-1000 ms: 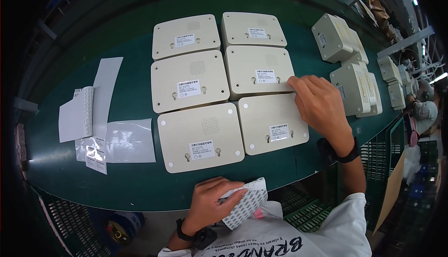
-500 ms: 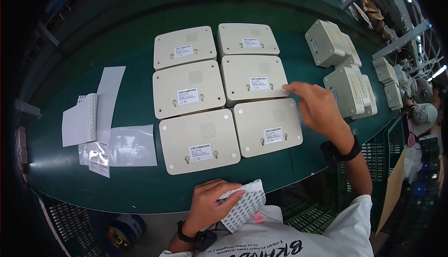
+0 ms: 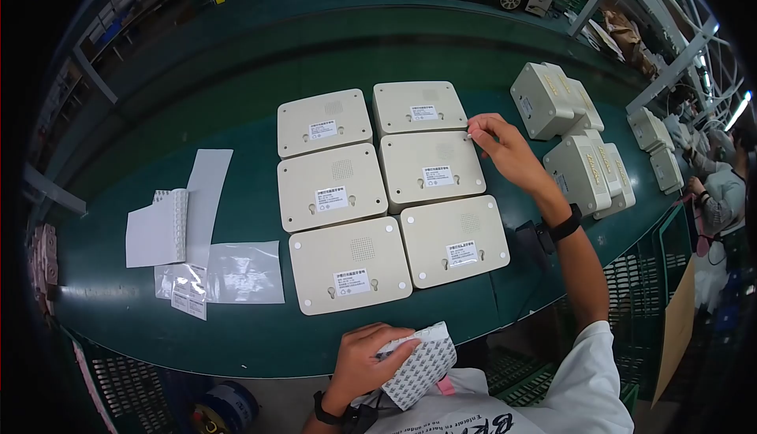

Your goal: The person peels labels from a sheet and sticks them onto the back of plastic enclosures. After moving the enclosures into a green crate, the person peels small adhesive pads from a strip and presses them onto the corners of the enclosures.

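Note:
My left hand (image 3: pixel 371 363) is closed on a folded white sheet (image 3: pixel 422 367) with a dark repeated print, low in front of me. My right hand (image 3: pixel 509 154) pinches a small white pad at the upper right corner of the middle right cream box (image 3: pixel 410 158). Six such boxes lie label side up in two columns. White round pads sit in the corners of the near left box (image 3: pixel 315 257) and the near right box (image 3: pixel 426 229). Dark corner holes show on the far left box (image 3: pixel 303 115), the middle left box (image 3: pixel 303 178) and the far right box (image 3: pixel 394 103).
On the left of the green table (image 3: pixel 244 347) lie white sheets (image 3: pixel 154 237), a clear plastic bag (image 3: pixel 248 276) and a label strip (image 3: pixel 189 292). More cream boxes (image 3: pixel 579 170) stand at right. Green crates (image 3: pixel 654 260) sit below the right edge. A person (image 3: pixel 721 189) is at far right.
My right hand has moved away from me, from the lower right side of the middle right box to its upper right corner. My left hand keeps the sheet. The view has tilted up.

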Available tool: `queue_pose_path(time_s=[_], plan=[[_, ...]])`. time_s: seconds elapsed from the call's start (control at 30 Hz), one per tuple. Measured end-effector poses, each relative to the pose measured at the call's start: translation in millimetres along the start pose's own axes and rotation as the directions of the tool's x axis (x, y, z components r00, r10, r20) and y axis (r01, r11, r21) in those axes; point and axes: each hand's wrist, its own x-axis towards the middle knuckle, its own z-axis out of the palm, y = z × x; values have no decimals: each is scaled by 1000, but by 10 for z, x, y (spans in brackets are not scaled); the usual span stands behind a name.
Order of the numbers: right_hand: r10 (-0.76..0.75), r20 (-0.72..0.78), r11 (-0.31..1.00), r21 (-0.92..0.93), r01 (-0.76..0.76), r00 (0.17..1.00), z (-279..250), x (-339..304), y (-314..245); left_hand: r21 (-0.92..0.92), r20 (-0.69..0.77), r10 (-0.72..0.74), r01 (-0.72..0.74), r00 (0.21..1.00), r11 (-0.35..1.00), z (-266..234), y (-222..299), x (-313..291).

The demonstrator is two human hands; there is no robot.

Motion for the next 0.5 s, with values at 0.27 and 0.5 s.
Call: queue_pose_path(time_s=[0.27, 0.5], plan=[[-60, 33, 990, -127, 63, 998, 40, 56, 67, -10, 5, -7, 7, 1000, 1000, -12, 0, 3], [-226, 5, 930, -295, 217, 974, 66, 29, 36, -2, -2, 16, -16, 1000, 1000, -10, -3, 3]])
